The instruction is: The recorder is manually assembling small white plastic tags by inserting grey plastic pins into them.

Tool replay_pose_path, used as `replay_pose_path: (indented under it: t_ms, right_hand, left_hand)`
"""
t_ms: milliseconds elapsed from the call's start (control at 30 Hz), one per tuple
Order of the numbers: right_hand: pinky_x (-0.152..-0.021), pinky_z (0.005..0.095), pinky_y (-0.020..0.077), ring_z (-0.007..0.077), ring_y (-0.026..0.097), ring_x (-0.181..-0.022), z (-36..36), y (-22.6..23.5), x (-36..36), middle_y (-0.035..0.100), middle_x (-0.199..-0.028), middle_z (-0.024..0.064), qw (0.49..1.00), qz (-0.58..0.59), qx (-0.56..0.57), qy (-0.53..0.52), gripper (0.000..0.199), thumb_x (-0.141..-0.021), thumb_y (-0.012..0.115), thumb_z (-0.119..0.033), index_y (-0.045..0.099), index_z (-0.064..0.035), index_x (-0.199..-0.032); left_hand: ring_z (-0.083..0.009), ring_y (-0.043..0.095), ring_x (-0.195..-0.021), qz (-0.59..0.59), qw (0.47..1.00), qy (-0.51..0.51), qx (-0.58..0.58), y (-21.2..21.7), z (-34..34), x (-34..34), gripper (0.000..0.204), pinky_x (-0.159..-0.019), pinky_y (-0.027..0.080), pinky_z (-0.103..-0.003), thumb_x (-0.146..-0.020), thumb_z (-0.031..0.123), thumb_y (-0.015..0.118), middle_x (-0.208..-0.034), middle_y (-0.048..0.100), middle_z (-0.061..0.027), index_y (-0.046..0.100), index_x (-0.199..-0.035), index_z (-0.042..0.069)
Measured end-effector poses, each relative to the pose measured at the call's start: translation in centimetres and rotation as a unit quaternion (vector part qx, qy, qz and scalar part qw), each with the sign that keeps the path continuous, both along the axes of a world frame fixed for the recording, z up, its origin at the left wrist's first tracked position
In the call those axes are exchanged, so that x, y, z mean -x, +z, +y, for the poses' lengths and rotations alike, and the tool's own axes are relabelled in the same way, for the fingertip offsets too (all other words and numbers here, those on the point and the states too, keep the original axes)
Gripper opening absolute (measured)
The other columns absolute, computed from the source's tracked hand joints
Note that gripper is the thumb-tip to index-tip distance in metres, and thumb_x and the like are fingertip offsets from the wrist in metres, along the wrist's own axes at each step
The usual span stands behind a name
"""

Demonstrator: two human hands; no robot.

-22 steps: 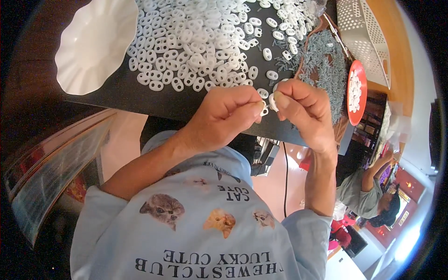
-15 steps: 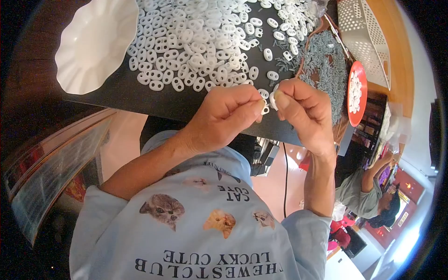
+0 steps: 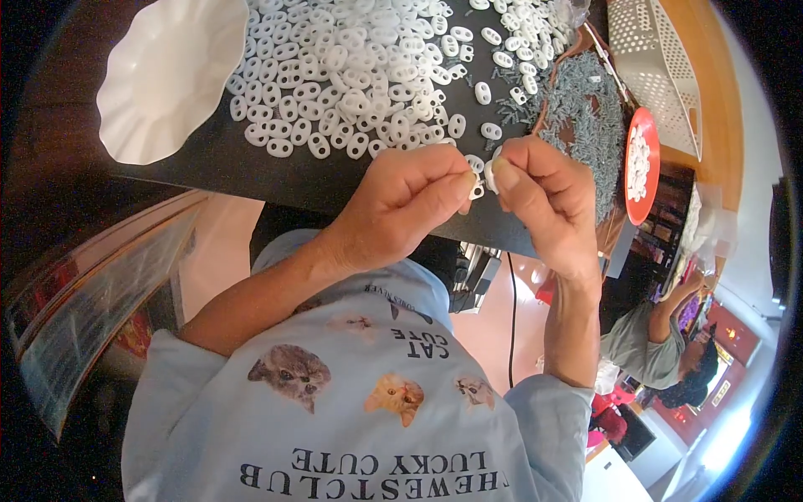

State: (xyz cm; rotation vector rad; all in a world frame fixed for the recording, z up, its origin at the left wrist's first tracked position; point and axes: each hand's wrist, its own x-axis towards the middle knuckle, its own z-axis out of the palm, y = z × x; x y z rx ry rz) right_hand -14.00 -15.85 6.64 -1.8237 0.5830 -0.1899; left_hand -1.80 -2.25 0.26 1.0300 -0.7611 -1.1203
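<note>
Between the thumb and bent fingers of my left hand (image 3: pixel 416 201) is a small white plastic piece (image 3: pixel 477 191) with a hole, its end poking out. My right hand (image 3: pixel 548 201) pinches another white oval piece (image 3: pixel 491 177), seen nearly edge-on. The two pieces face each other with a narrow gap, over the table's near edge. Beyond my hands spreads a large pile of white two-holed oval pieces (image 3: pixel 335 79). Small grey pieces like short springs (image 3: pixel 577 117) lie heaped to the right of it.
A white wavy-rimmed dish (image 3: pixel 167 84) stands at the far left of the black table (image 3: pixel 196 171). On the right are a red plate (image 3: pixel 633 188) of white pieces and a white perforated basket (image 3: pixel 652 58). Another person (image 3: pixel 648 343) is at the far right.
Both hands keep nearly the same place and pinch. The pieces between them have shifted only slightly.
</note>
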Motion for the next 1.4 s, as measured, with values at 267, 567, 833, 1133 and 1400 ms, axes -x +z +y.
replay_pose_path:
  t_ms: [267, 567, 833, 1133, 1400]
  right_hand:
    - [-0.048, 0.0238, 0.0326, 0.004, 0.039, -0.057, 0.4, 0.1, 0.0, 0.047, -0.062, -0.0023, 1.0, 0.009, 0.013, 0.011, 0.013, -0.09, 0.058, -0.007, 0.057, 0.0007, -0.079]
    - [-0.049, 0.0297, 0.0404, 0.0192, 0.054, -0.057, 0.4, -0.4, 0.2, 0.055, -0.067, 0.0092, 0.993, -0.02, 0.109, 0.042, 0.013, -0.087, 0.065, -0.012, 0.061, 0.0001, -0.088]
    - [-0.053, 0.0312, 0.0429, 0.0219, 0.053, -0.06, 0.0, 0.0, 0.1, 0.055, -0.073, 0.0093, 0.937, -0.039, 0.318, 0.141, 0.025, -0.08, 0.073, -0.015, 0.062, 0.0, -0.097]
    - [-0.055, 0.0372, 0.0474, 0.0292, 0.058, -0.063, 0.4, 1.0, 0.4, 0.056, -0.077, 0.0138, 0.906, 0.001, 0.387, 0.171, 0.028, -0.076, 0.07, -0.006, 0.06, 0.0017, -0.101]
    - [-0.056, 0.0392, 0.0476, 0.0331, 0.058, -0.065, 0.6, 0.7, 0.8, 0.055, -0.08, 0.0153, 0.906, -0.007, 0.393, 0.157, 0.03, -0.074, 0.072, -0.006, 0.059, 0.0011, -0.1]
  left_hand:
    - [-0.0031, 0.042, -0.062, -0.023, 1.0, -0.003, 0.001, -0.1, 0.0, -0.1, 0.023, -0.054, 0.033, -0.021, -0.097, 0.02, 0.049, -0.068, 0.049, 0.0043, 0.057, -0.084, 0.003]
    - [-0.0028, 0.04, -0.059, 0.006, 1.0, -0.002, -0.01, 0.5, -0.1, -0.2, 0.023, -0.052, 0.033, -0.021, -0.096, 0.019, 0.051, -0.065, 0.048, 0.0035, 0.057, -0.083, 0.002]
    - [-0.004, 0.044, -0.054, 0.11, 0.991, -0.058, -0.041, 0.1, -0.2, -0.5, 0.023, -0.048, 0.034, -0.02, -0.096, 0.02, 0.049, -0.063, 0.051, 0.0024, 0.06, -0.084, 0.003]
    - [-0.004, 0.048, -0.056, 0.063, 0.997, -0.019, -0.044, 0.8, -0.7, 0.1, 0.022, -0.049, 0.036, -0.02, -0.095, 0.019, 0.051, -0.064, 0.053, 0.0019, 0.06, -0.082, 0.003]
    - [-0.0024, 0.04, -0.055, 0.041, 0.999, -0.019, -0.027, 0.2, -0.6, 0.2, 0.021, -0.048, 0.031, -0.02, -0.094, 0.017, 0.053, -0.063, 0.046, 0.0054, 0.054, -0.076, 0.006]
